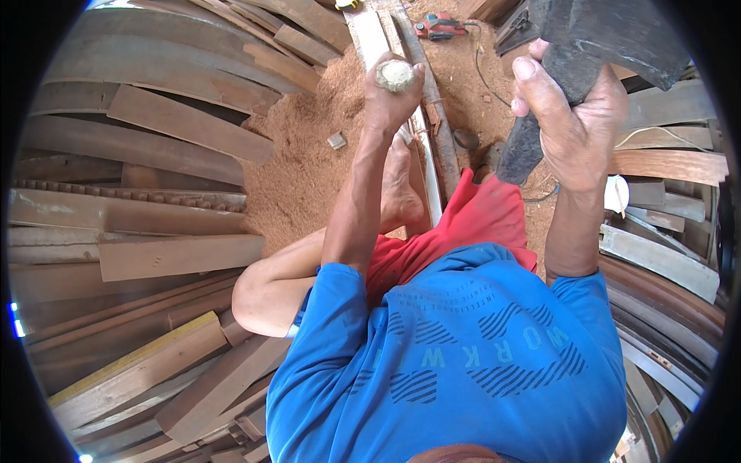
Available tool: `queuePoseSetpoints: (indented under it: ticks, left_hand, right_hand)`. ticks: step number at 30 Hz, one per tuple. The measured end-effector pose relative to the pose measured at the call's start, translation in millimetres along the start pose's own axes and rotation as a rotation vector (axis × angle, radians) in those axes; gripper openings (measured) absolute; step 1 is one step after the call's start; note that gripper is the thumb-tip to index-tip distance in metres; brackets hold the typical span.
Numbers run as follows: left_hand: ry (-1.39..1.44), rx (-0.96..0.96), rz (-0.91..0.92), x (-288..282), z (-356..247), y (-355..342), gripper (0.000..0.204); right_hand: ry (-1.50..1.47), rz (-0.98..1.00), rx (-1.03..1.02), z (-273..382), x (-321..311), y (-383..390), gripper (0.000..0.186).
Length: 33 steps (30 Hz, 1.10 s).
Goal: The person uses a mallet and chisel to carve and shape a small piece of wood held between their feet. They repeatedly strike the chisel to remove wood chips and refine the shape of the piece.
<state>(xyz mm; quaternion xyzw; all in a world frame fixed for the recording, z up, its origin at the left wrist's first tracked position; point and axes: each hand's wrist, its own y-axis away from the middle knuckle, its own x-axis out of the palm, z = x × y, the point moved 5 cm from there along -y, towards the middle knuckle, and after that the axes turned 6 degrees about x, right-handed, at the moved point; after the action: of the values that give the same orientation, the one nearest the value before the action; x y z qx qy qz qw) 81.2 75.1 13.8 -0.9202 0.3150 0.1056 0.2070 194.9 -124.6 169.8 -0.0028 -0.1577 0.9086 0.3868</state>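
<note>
Head view: upper centre, the left hand (388, 96) grips a chisel handle (395, 74) upright over the pale plank (369, 35); upper right, the right hand (575, 116) clenches a raised dark mallet (594, 38), seemingly mid-chiselling, needing a square blow on the handle's top

planks (154, 147) stacked left | sawdust (305, 154) on floor | red power tool (438, 27) far off | curved boards (664, 255) right
</note>
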Motion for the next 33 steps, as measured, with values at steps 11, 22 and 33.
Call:
queuePoseSetpoints:
  ticks: [11, 22, 33]
  left_hand:
    - [-0.037, 0.024, 0.015, -4.5, -9.7, -3.7, 0.018]
    - [-0.131, 0.112, -0.014, -0.5, -9.7, 13.3, 0.019]
    - [-0.048, 0.140, -0.020, -3.8, -5.8, 20.4, 0.016]
  right_hand:
    - [-0.036, 0.027, -0.076, 6.2, 2.4, -1.1, 0.015]
    - [0.072, 0.005, -0.149, 7.9, 16.6, -3.8, 0.018]
    - [0.673, 0.273, -0.078, -43.8, 33.0, -8.2, 0.033]
